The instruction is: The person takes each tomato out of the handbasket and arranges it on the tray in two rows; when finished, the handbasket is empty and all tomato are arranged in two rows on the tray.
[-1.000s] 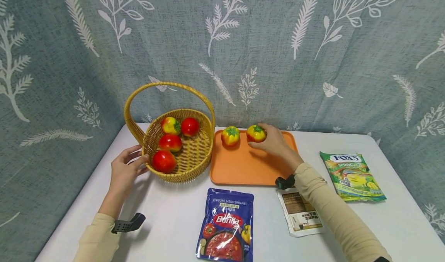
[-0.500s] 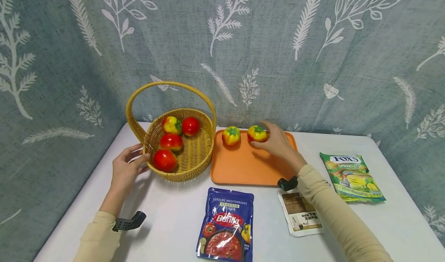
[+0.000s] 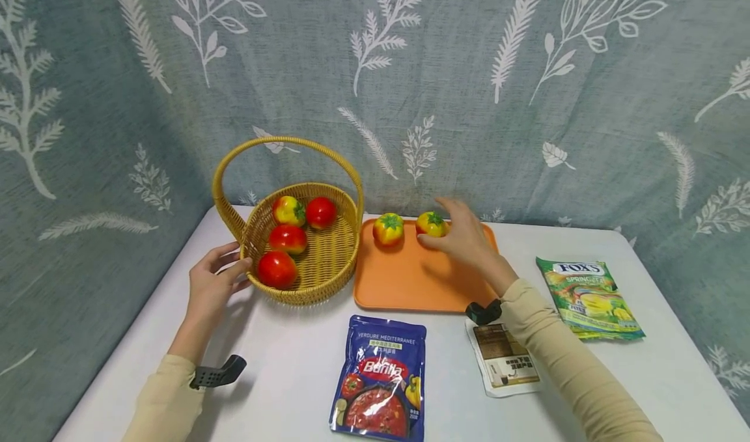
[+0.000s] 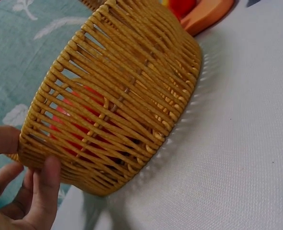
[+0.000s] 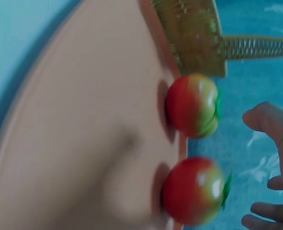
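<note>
My left hand grips the near left side of a yellow-brown wicker basket by its rim. In the left wrist view, fingers and thumb press at the weave. Several red and yellow tomatoes lie inside, including a red tomato closest to that hand. Over the orange tray, my right hand hovers with its fingers spread. Below it sits a yellow-red tomato with a green calyx; the right wrist view shows a gap between hand and fruit. A second tomato stands left of it on the tray.
A blue sauce pouch lies at the front middle. Right of it is a brown and white packet, partly under the right forearm. A green candy bag lies at the far right. Patterned curtain backs the table.
My right hand has lifted slightly off the right-hand tomato, its fingers now wider apart. That tomato stays in place on the tray. The left hand and basket have not moved.
</note>
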### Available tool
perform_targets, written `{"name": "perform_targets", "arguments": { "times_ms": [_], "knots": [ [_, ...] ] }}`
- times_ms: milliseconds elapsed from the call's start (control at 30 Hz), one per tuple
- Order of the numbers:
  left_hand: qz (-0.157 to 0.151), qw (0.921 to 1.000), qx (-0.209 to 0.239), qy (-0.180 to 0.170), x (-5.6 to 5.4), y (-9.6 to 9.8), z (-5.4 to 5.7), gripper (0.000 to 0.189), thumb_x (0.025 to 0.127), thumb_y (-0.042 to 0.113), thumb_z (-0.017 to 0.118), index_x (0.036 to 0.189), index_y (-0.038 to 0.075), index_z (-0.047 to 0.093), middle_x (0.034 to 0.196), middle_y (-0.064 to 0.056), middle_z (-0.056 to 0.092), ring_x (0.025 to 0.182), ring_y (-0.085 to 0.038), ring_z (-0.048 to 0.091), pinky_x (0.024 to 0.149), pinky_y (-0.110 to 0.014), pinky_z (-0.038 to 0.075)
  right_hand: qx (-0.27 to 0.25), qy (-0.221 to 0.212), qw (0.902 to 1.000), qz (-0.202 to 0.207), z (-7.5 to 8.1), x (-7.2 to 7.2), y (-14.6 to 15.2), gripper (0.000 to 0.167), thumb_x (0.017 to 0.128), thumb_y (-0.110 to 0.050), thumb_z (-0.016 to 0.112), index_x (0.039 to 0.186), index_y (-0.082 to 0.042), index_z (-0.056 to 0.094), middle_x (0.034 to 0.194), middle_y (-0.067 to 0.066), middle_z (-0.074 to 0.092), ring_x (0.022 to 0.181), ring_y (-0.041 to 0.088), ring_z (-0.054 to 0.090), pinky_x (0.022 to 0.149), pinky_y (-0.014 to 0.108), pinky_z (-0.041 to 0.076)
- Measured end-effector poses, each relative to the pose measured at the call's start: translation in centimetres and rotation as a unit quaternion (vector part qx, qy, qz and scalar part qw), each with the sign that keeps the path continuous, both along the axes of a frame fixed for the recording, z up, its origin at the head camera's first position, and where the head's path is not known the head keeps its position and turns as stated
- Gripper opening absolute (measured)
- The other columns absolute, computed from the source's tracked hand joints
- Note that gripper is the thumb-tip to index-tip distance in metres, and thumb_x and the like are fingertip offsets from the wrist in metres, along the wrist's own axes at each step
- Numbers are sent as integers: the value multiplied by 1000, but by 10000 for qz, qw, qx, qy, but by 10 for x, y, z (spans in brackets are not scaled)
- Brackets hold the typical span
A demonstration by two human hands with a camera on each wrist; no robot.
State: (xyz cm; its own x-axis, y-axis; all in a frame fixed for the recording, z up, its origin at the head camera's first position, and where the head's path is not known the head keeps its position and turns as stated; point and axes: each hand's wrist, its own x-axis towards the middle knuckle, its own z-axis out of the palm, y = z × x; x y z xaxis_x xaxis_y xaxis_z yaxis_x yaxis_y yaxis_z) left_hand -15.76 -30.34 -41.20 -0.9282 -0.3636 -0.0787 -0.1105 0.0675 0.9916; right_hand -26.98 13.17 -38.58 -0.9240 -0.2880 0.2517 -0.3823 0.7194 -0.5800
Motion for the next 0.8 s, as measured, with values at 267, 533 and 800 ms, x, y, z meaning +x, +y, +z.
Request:
{"name": "perform_targets", "arguments": {
  "times_ms": [267,533,800],
  "knots": [
    [71,10000,-6,-36,4,1,1,51,95,12,69,142,3,49,121,-9,52,88,-6,64,69,-26,60,94,783,9955,532,16,13,-23,81,79,-38,83,144,-3,50,142,17,50,131,37,47,106,57,42],
    [106,9999,23,-54,3,1,2,51,95,12,68,141,3,50,122,-9,52,88,-6,64,68,-25,60,-12,1333,9851,1090,29,30,-43,71,78,-31,85,138,-4,56,135,15,58,124,32,54,103,49,47],
    [10,9999,91,-65,0,-1,0,52,95,13,68,143,4,49,123,-9,51,90,-7,63,70,-27,60,-304,1413,9769,1575,35,40,-64,64,79,-28,83,134,-4,60,129,11,62,111,25,62,94,39,54]
  ]
}}
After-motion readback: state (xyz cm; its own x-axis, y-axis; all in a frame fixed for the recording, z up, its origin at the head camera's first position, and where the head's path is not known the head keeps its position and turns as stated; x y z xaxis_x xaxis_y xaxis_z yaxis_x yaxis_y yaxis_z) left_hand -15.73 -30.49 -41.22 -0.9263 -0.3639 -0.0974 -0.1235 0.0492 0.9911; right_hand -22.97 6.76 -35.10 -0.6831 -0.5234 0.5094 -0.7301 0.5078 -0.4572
